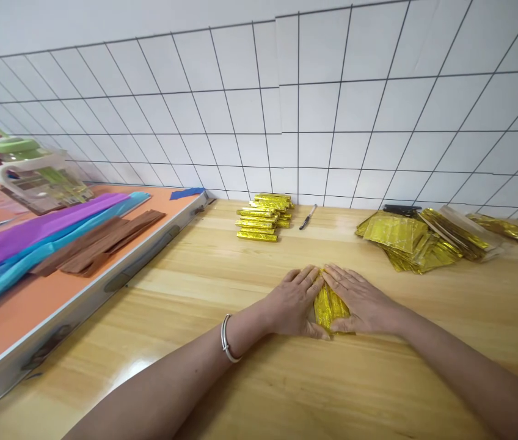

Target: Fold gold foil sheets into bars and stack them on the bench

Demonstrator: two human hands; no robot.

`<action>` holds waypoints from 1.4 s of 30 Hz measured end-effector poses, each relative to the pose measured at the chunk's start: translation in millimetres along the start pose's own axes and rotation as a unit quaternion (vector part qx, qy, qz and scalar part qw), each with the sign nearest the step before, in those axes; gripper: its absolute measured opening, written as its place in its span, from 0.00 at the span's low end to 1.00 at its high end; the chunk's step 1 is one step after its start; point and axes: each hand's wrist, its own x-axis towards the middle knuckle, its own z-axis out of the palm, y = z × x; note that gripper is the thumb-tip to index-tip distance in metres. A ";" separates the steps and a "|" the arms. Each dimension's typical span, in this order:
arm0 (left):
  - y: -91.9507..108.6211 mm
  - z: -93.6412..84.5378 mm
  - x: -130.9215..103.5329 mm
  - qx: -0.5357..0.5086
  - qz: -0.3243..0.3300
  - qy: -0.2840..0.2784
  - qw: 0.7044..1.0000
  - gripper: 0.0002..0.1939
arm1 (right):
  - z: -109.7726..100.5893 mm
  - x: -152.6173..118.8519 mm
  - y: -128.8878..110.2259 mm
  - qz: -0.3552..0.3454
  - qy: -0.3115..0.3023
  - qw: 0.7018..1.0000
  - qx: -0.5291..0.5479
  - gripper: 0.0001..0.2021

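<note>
A gold foil sheet (327, 307) lies on the wooden table between my hands, its sides covered by them. My left hand (294, 305), with a silver bangle at the wrist, rests flat on its left side, fingers stretched out. Over the right side lies my right hand (363, 304), also flat, its fingertips close to those of the left. Both thumbs point inward at the near edge of the foil. Beyond the hands, a stack of folded gold strips (263, 218) sits near the wall, with a pen (308, 217) beside it.
Loose gold sheets (396, 232) and plastic-wrapped packs (455, 231) are piled at the right back. On the left, an orange board (7, 333) bears purple paper (48, 221), blue paper (25, 264), brown strips (103, 241) and a clear basket (41, 183). A tiled wall closes the back.
</note>
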 end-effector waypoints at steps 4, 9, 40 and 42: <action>0.8 -1.8 0.6 0.013 0.000 0.013 1.000 0.55 | -2.8 0.8 -0.9 0.003 0.011 1.000 0.018 0.51; -0.2 1.0 -0.7 0.031 0.002 0.021 0.999 0.54 | -3.6 -3.7 -2.4 0.005 0.020 0.999 0.028 0.49; 6.8 -0.3 -9.1 0.012 0.020 0.065 0.998 0.44 | -1.8 -54.8 -19.3 0.003 0.038 0.999 0.032 0.39; 8.4 -2.6 -10.5 0.006 0.036 0.066 0.997 0.41 | -1.1 -55.0 -20.3 0.004 0.057 0.998 0.021 0.36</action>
